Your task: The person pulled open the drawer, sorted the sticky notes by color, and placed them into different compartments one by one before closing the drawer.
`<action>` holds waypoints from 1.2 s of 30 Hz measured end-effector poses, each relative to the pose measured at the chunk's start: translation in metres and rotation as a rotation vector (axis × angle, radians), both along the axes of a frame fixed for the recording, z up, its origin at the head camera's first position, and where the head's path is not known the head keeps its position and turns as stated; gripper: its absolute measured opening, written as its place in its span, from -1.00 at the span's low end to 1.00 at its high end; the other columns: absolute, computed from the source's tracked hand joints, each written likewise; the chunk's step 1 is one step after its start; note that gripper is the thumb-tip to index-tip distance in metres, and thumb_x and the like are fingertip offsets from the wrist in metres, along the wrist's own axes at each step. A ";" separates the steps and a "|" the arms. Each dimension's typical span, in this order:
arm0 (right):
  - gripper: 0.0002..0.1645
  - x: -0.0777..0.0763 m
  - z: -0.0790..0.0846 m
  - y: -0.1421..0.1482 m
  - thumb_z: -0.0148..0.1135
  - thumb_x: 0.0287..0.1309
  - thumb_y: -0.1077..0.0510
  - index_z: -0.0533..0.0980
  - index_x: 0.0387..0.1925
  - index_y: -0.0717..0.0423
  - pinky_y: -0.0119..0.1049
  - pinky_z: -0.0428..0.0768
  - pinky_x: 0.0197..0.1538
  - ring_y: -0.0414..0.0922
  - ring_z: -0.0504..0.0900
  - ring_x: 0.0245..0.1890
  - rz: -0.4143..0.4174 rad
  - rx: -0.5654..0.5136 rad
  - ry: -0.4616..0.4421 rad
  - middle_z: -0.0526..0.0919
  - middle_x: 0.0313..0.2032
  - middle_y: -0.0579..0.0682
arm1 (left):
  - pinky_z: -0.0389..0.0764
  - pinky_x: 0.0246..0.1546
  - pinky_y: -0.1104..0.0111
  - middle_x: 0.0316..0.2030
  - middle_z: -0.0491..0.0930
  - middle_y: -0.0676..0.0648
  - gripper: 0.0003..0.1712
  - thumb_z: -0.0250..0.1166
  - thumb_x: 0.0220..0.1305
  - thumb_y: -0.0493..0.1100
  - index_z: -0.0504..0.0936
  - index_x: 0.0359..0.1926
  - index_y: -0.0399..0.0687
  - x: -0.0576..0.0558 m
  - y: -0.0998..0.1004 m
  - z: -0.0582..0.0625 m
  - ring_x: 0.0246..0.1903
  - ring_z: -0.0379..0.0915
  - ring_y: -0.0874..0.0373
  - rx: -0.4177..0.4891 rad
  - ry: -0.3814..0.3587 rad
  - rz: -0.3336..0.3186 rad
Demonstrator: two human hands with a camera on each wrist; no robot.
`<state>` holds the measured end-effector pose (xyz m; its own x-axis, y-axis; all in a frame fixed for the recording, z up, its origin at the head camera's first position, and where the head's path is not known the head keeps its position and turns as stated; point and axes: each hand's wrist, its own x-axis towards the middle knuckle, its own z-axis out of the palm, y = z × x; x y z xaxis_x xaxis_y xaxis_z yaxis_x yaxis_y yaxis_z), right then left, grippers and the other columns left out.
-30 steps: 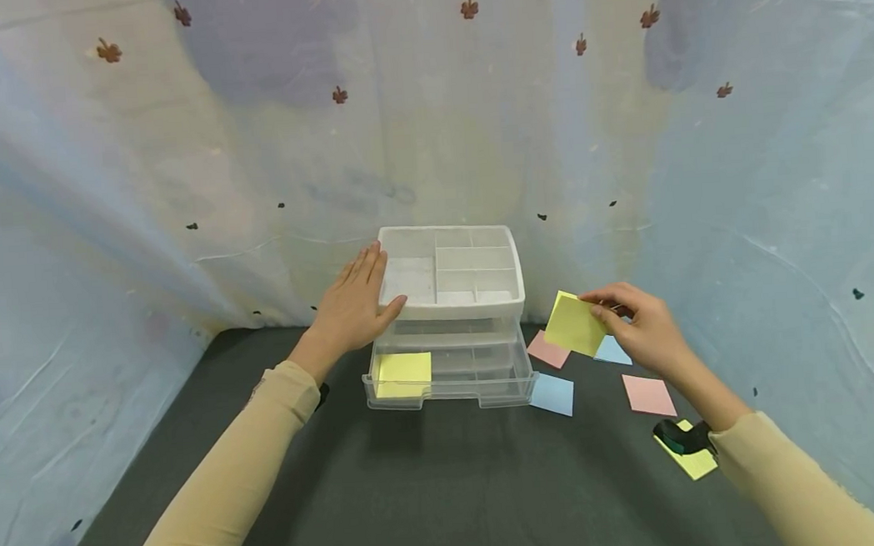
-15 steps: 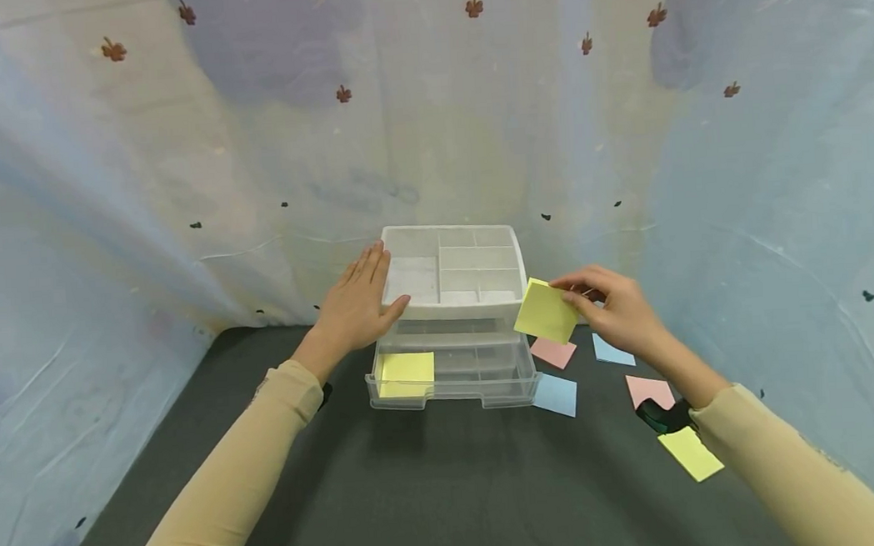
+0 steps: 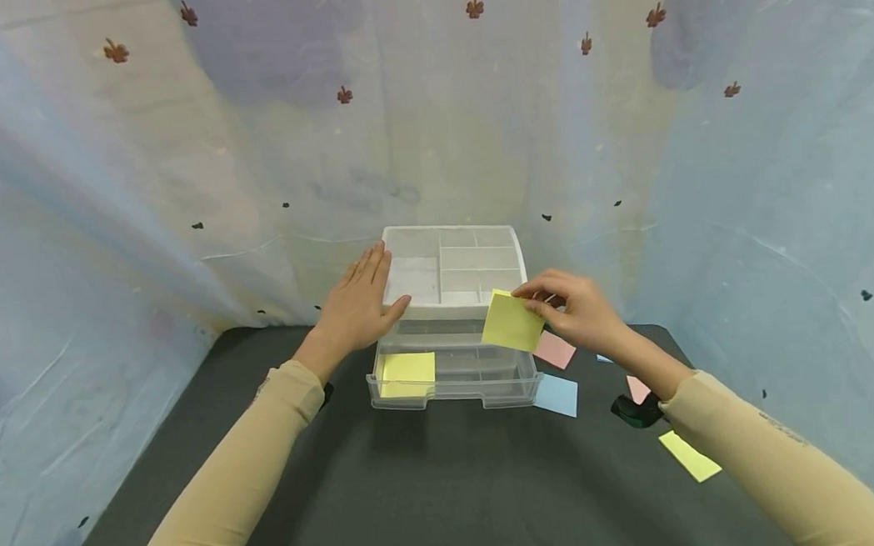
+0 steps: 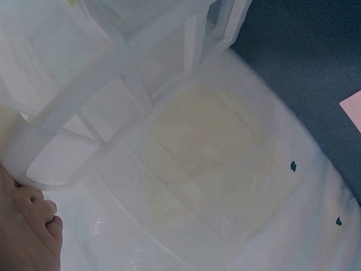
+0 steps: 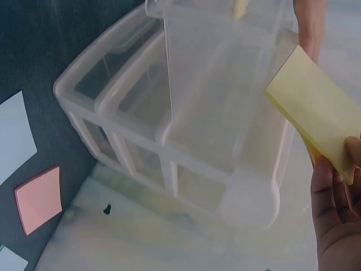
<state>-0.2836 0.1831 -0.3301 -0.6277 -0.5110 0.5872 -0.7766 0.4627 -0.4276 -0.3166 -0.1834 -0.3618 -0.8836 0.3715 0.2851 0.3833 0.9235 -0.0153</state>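
Observation:
My right hand (image 3: 570, 307) pinches a pad of yellow sticky notes (image 3: 511, 323) between thumb and fingers. In the head view this pad overlaps the right part of a pulled-out clear drawer (image 3: 455, 395); the right wrist view shows its thick edge (image 5: 287, 116). A second yellow sticky note pad (image 3: 407, 367) lies in the drawer's left compartment. The drawer belongs to a white plastic desk organizer (image 3: 432, 312) with a divided top tray. Fingers straight, my left hand (image 3: 356, 303) rests against the organizer's upper left edge; the left wrist view catches only part of that hand (image 4: 31, 226).
Right of the organizer, a pink pad (image 3: 554, 350) and a blue pad (image 3: 557, 395) lie on the dark tabletop (image 3: 450, 489). Another pink pad (image 3: 638, 388) and a yellow pad (image 3: 690, 456) lie farther right, partly behind my forearm. A patterned cloth (image 3: 429, 140) hangs behind.
My right hand has carried the yellow sticky note pad leftward, from above the loose pads to the drawer's right part. My left hand keeps its place on the organizer.

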 end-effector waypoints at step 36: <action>-0.75 0.006 -0.040 -0.071 0.32 0.36 0.35 0.75 -0.01 0.08 -0.26 0.73 -0.20 -0.17 0.68 -0.21 0.186 0.097 -0.151 0.75 -0.12 -0.06 | -0.12 0.63 0.05 0.66 -0.40 -0.22 0.04 -0.24 0.59 0.41 -0.22 0.67 -0.27 -0.001 0.000 -0.001 0.65 -0.34 -0.14 -0.017 0.019 0.013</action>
